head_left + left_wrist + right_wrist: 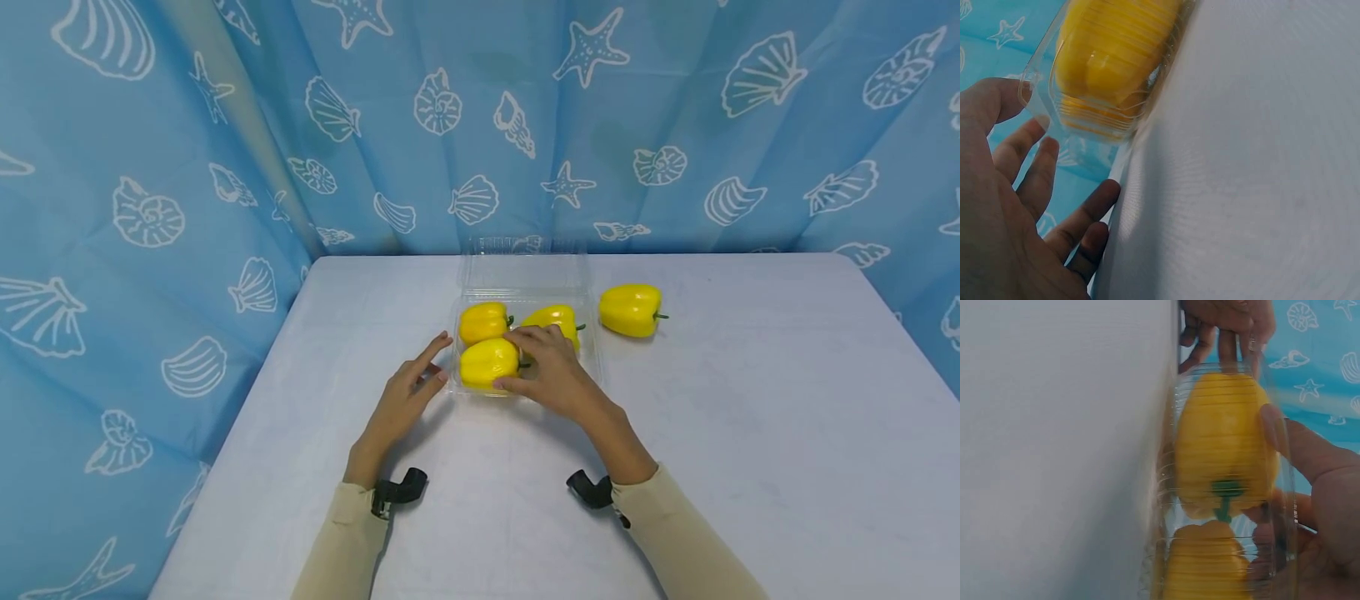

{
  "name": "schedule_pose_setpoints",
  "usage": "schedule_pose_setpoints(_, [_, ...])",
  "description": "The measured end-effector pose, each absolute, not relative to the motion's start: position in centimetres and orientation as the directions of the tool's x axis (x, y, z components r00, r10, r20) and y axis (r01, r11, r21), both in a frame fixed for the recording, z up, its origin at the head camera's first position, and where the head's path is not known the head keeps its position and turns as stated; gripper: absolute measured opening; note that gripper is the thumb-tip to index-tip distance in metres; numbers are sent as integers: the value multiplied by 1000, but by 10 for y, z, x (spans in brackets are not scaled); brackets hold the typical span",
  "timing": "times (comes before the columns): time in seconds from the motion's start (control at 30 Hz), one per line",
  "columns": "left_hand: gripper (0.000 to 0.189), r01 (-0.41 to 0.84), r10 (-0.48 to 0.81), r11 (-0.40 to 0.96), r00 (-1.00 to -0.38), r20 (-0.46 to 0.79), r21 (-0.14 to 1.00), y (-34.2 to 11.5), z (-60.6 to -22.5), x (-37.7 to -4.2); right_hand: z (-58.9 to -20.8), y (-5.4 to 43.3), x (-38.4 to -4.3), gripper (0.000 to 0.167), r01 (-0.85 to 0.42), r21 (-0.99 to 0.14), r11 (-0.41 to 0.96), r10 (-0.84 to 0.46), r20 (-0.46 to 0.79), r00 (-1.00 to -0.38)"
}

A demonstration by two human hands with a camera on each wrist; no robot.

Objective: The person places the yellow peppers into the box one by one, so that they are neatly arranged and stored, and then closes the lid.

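Observation:
A clear plastic clamshell box [592, 367] lies with its lid [525, 271] folded back. Three yellow bell peppers are inside: one at back left [482, 323], one at back right [558, 317] and one at front left [487, 364]. My right hand [553, 375] grips the front-left pepper near its stem, thumb on the near side and fingers over the far side. In the right wrist view that pepper [1225, 444] shows through the ribbed wall. My left hand [401, 402] is at the box's left side, fingers spread, with the thumb [1013, 97] at the rim.
Another yellow bell pepper [630, 310] lies on the white-covered table [750, 400], right of the box. A blue curtain [480, 125] with shell and starfish prints hangs behind and along the left. Both wrists carry black camera mounts [592, 490].

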State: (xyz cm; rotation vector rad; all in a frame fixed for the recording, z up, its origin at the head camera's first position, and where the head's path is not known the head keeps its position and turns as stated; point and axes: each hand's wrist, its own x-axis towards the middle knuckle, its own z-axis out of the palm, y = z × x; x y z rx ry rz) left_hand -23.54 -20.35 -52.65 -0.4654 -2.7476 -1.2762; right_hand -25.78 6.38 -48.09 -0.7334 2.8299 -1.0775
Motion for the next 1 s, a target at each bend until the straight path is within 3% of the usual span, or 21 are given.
schedule_pose_setpoints(0.5, [52, 310, 249, 603, -949, 196, 735, -202, -528, -236, -478, 73, -260, 73, -430, -656, 620, -483, 113, -868])
schedule_pose_setpoints(1.0, [52, 297, 242, 600, -952, 185, 743, -201, -526, -235, -465, 98, -266, 58, -426, -670, 608, -390, 216, -895])
